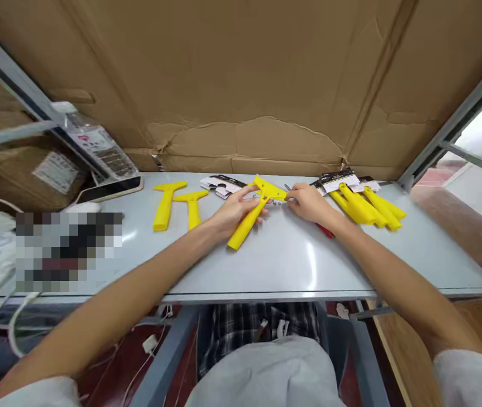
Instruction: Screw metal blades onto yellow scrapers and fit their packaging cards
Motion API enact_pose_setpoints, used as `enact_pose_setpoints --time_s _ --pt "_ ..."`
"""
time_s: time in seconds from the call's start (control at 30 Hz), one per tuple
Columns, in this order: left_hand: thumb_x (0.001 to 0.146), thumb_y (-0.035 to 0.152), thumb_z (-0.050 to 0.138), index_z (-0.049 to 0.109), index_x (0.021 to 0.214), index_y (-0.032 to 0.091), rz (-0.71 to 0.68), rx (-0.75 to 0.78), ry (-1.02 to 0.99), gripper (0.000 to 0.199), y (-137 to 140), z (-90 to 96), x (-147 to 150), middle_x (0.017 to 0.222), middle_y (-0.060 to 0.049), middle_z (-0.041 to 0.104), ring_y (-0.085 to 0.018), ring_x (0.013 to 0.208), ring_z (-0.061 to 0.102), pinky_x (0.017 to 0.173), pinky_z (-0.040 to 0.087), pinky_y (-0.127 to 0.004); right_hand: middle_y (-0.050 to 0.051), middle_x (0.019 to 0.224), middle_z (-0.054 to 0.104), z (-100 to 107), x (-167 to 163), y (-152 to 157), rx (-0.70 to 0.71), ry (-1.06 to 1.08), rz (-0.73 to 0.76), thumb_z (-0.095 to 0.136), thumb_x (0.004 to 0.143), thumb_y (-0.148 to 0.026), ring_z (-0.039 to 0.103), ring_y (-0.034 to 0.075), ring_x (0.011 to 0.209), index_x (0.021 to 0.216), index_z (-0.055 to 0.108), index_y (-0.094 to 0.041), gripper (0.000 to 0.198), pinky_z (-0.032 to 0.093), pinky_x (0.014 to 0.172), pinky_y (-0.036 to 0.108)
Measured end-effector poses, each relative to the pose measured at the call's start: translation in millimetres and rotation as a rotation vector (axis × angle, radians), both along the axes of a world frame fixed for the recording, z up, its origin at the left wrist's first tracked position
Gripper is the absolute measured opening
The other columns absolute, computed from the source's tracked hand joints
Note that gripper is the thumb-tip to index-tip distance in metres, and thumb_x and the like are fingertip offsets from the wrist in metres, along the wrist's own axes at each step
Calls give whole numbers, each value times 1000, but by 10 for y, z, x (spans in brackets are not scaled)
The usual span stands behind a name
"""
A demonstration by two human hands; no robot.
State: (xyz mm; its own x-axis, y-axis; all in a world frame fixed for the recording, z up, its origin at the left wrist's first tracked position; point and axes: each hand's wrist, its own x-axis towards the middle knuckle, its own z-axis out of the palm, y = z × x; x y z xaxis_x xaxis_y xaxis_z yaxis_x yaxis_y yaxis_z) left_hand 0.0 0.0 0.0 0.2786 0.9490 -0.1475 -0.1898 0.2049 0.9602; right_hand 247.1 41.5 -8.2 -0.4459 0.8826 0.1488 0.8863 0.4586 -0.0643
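My left hand (241,209) is closed round a yellow T-shaped plastic handle (244,227), near where its grip meets the crosspiece. The grip slants down toward me. At the right end of the crosspiece, the fingers of my right hand (308,202) are pinched together. A thin dark metal tip (287,187) sticks out by those fingers, and a red piece (324,230) shows under the wrist; whether they are one tool I cannot tell. Several tiny metal screws (276,203) lie beside the crosspiece. Two more yellow T-shaped handles (164,209) lie to the left.
Several yellow handles with black-and-white cards (365,206) are piled at right. More cards (221,185) lie behind my left hand. A phone (109,188) and a plastic bottle (96,141) are at back left. Cardboard (241,85) walls the back of the white table (266,277).
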Motion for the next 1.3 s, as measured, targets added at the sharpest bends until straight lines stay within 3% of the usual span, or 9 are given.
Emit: enact_pose_setpoints --time_s 0.27,0.37,0.57,0.67,0.77,0.9,1.13,1.3 --pt "96 16 70 59 135 21 118 15 -19 41 47 -92 55 111 -11 78 -14 67 70 49 54 -23 11 126 69 59 -197 -28 -63 -46 42 45 109 -33 59 24 121 129 80 -31 40 29 92 33" --pt "92 19 77 61 132 20 145 47 -14 43 26 -90 73 105 -8 75 -14 66 70 49 54 -24 12 126 71 56 -243 -32 -68 -48 44 44 109 -30 59 23 119 125 80 -27 40 28 92 33" --pt "91 19 79 62 128 18 133 98 -31 41 17 -90 59 114 -10 72 -13 67 71 51 56 -24 13 122 73 41 -159 8 -47 -10 26 44 108 -25 58 24 118 114 81 -18 37 29 95 35" --pt "91 19 80 62 127 17 126 115 -15 40 18 -109 59 118 -13 72 -15 68 74 52 58 -26 12 119 73 89 -35 29 -7 154 11 51 105 -25 59 23 118 110 82 -18 33 34 101 36" --pt "89 20 82 64 123 16 107 126 -2 39 -18 -123 85 124 -15 71 -16 69 76 53 60 -28 9 119 73 165 28 5 42 469 49 62 101 -30 63 19 113 109 84 -19 25 42 104 34" --pt "88 24 84 66 127 16 16 128 -18 44 -110 -132 149 126 -15 70 -17 70 76 53 62 -29 8 124 72 185 -55 -65 -42 755 113 71 96 -38 66 17 111 106 85 -22 24 50 92 30" --pt "88 29 86 66 127 15 -38 144 -10 47 -175 -179 203 132 -18 69 -18 71 78 54 63 -30 11 131 69 45 -200 -48 -210 955 121 76 87 -52 65 21 120 104 85 -21 37 53 75 25" --pt "89 32 86 65 129 15 -62 199 -3 48 -172 -215 199 128 -16 70 -16 69 77 54 63 -30 10 127 72 80 -226 -94 -257 975 166 75 88 -57 65 20 120 102 85 -20 41 56 87 29"
